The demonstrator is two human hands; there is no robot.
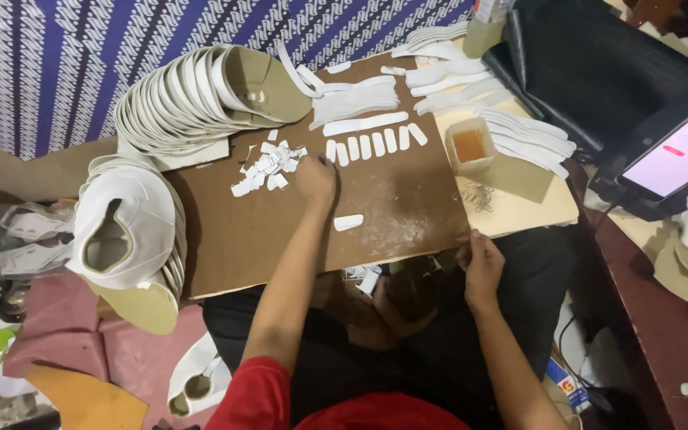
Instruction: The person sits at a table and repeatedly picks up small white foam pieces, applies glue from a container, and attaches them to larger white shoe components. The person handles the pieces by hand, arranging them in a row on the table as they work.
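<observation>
Brown board [280,231] lies across my lap, stiff and light, I judge; best gripped at an edge. My right hand [481,267] pinches its near edge at 5 o'clock, fingers closed on it. My left hand [314,177] sits mid-board, fingers curled together on the heap of small white tabs [266,169]; whether they pinch one I cannot tell. The tabs look paper-light, floppy and fiddly, probably best nipped at an end. A row of white strips [373,144] lies at 1 o'clock, one loose strip [349,222] just below. Stacked white cap pieces [185,99] are at 11. A clear bag of white printed labels [29,239] is at 9, a small open box of amber glue [469,145] at 2.
</observation>
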